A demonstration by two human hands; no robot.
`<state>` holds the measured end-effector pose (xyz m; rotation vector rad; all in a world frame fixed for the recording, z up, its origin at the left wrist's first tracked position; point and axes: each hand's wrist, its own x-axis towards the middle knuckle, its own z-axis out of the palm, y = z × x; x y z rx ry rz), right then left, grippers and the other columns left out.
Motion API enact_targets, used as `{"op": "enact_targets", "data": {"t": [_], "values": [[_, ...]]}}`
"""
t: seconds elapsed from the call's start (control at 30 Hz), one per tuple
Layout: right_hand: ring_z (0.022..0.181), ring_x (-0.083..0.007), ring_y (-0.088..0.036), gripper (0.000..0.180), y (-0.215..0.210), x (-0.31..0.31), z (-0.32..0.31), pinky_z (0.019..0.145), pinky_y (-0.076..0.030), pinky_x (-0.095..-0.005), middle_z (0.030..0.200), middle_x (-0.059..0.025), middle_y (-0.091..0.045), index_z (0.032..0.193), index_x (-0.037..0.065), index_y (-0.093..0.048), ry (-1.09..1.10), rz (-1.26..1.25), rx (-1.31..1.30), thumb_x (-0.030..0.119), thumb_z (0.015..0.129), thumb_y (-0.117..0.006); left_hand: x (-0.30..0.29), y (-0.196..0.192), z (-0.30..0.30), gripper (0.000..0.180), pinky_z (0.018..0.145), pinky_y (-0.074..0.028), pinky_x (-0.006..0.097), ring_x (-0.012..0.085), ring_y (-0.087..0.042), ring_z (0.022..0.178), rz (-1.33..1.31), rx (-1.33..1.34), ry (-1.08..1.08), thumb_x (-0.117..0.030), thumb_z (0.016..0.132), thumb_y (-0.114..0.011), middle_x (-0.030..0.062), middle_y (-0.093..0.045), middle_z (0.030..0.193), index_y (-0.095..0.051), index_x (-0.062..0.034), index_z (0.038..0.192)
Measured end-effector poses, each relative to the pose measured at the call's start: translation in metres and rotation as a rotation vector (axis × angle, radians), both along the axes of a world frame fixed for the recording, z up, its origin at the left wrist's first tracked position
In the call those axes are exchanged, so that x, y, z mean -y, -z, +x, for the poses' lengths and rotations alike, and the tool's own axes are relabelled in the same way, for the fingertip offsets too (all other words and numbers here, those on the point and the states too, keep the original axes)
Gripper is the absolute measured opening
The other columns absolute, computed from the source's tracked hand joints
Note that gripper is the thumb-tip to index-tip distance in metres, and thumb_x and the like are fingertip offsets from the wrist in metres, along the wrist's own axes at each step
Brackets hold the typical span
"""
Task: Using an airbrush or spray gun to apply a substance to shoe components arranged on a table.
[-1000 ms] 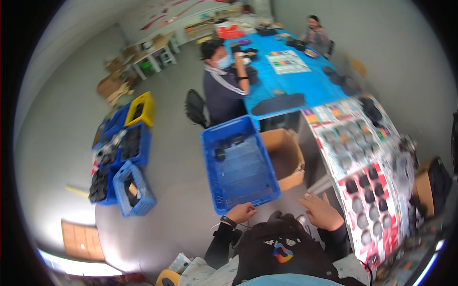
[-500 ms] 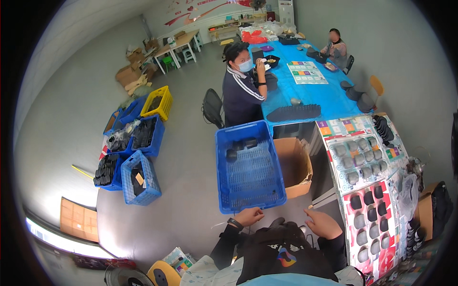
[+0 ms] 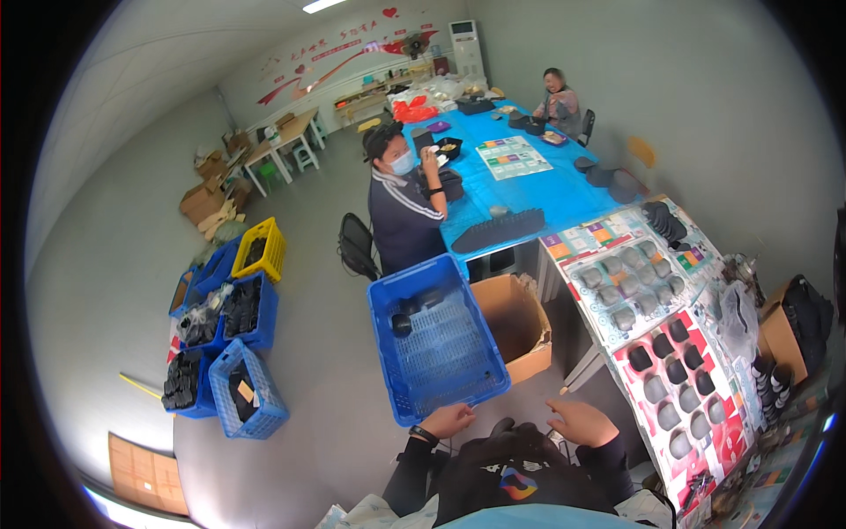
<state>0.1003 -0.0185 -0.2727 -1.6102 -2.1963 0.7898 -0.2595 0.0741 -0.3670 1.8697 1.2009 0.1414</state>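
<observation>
My left hand (image 3: 448,420), with a dark band on the wrist, is at the near rim of a large blue plastic crate (image 3: 439,353). Its fingers are loosely extended, and nothing shows in them; whether they touch the rim I cannot tell. To the right, apart from the crate, my right hand (image 3: 583,421) has its fingers stretched toward the left and holds nothing. A few dark rounded pieces (image 3: 402,325) lie at the crate's far left end. Beside the crate stands an open cardboard box (image 3: 529,360).
Rows of dark and grey cup-shaped pieces (image 3: 655,389) cover the table at right. A masked person (image 3: 401,216) sits by the blue-covered table (image 3: 480,212); another person (image 3: 558,101) sits at its far side. Filled blue crates (image 3: 249,388) and a yellow crate (image 3: 275,256) stand on the left floor.
My view has tilted upward and turned, so the crate and tables appear lower and farther left. Both hands stay apart and empty, in nearly the same pose.
</observation>
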Motion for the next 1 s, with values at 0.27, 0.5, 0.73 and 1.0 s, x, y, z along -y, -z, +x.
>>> {"op": "enact_targets", "data": {"t": [0.27, 0.5, 0.73, 1.0], "values": [[0.149, -0.0472, -0.021, 0.069, -0.062, 0.016, -0.055, 0.113, -0.03, -0.0636, 0.161, -0.0257, -0.023, 0.15, 0.011, -0.043, 0.249, 0.319, 0.123, 0.018, 0.086, -0.068, 0.01, -0.071, 0.018, 0.088, 0.114, -0.035, 0.051, 0.0517, -0.037, 0.137, 0.874, -0.084, -0.32, -0.024, 0.087, -0.074, 0.0367, -0.029, 0.153, -0.026, 0.002, 0.156], [0.152, -0.0503, -0.012, 0.084, -0.102, -0.013, -0.058, 0.116, -0.011, -0.0724, 0.163, -0.0291, -0.016, 0.154, 0.021, -0.041, 0.065, 0.486, 0.395, -0.001, 0.075, -0.06, 0.02, -0.087, 0.036, 0.078, 0.115, -0.036, 0.047, 0.0473, -0.038, 0.14, 0.617, 0.142, -0.251, -0.022, 0.089, -0.071, 0.0316, -0.033, 0.155, -0.032, -0.0003, 0.154], [0.145, -0.0579, -0.024, 0.075, -0.1, -0.021, -0.042, 0.113, -0.026, -0.0702, 0.16, -0.0348, -0.019, 0.148, 0.009, -0.047, -0.192, 0.928, -0.105, 0.003, 0.076, -0.065, 0.039, -0.053, 0.055, 0.073, 0.112, -0.04, 0.044, 0.0425, -0.046, 0.135, 0.373, 0.205, -0.244, -0.021, 0.091, -0.07, 0.0272, -0.043, 0.148, -0.035, 0.0006, 0.152], [0.13, -0.0447, -0.052, 0.088, -0.126, -0.027, 0.008, 0.097, -0.052, -0.0443, 0.155, -0.0347, -0.031, 0.154, -0.009, -0.022, 0.206, 0.59, -0.239, -0.006, 0.075, -0.06, 0.032, -0.044, 0.086, 0.065, 0.093, -0.055, 0.038, 0.0333, -0.066, 0.109, 0.31, 0.223, -0.24, -0.019, 0.092, -0.071, 0.0221, -0.06, 0.133, -0.043, -0.0002, 0.148]]}}
